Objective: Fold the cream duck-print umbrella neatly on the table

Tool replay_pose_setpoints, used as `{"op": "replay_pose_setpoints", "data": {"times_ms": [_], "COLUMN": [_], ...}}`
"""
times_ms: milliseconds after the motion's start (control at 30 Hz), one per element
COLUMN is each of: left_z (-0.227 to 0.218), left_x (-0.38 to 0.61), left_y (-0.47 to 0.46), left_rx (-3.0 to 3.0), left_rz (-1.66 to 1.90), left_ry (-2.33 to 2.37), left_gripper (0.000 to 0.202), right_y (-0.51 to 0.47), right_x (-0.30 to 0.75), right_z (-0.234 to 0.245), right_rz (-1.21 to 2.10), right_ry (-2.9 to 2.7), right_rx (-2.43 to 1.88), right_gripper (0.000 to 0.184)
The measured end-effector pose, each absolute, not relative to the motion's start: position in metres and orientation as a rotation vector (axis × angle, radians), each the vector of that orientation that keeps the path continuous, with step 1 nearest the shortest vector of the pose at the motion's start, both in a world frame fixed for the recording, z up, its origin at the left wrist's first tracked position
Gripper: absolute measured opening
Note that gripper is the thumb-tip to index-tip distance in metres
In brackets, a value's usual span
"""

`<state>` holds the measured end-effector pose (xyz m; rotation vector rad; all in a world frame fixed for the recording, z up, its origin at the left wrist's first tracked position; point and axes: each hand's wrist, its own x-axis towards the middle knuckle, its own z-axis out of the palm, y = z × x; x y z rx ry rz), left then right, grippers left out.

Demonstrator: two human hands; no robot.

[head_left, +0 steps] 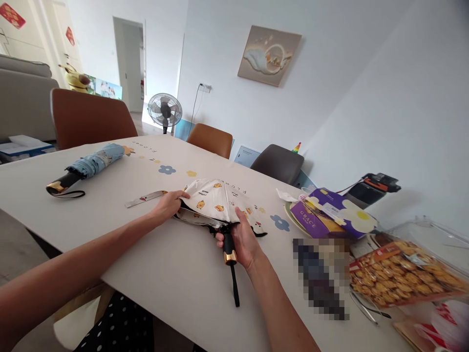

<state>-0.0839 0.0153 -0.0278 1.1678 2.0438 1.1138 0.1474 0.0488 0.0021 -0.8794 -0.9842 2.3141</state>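
A white folding umbrella [214, 200] printed with small yellow ducks lies loosely folded on the white table [172, 274]. My right hand [244, 239] is closed around its black handle with the gold end cap, and a black wrist loop trails toward me. My left hand [170, 203] pinches the canopy fabric at its left side. The umbrella's printed closing strap [144, 198] stretches out to the left on the table.
A second, blue folded umbrella [88, 166] lies at the table's far left. At the right are a purple box [322, 215], a packet of biscuits [403, 276] and a clear container. Brown chairs [91, 120] stand behind the table, a fan [165, 111] beyond.
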Motion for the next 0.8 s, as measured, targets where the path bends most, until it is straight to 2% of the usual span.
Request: {"op": "replay_pose_setpoints", "data": {"times_ms": [233,500,667,800], "left_z": [-0.023,-0.013,-0.007,-0.012], "left_x": [-0.076,-0.087,-0.075,-0.046], "left_y": [0.009,0.0,0.019,0.057], "left_rx": [1.283,1.608,1.793,2.061], "left_rz": [1.097,0.902,1.011,0.862], "left_ry": [2.03,2.077,2.108,1.981], "left_gripper": [0.044,0.025,0.042,0.052], "right_y": [0.047,0.04,0.044,0.044], "right_x": [0.141,0.133,0.134,0.134], "right_z": [-0.006,-0.01,-0.009,-0.009], "right_rz": [1.947,1.656,1.673,1.657], "right_ry": [-1.145,-1.398,-1.427,-1.423], "right_rx": [-1.22,-1.381,-1.393,-1.387], "right_gripper": [0.031,0.022,0.023,0.024]}}
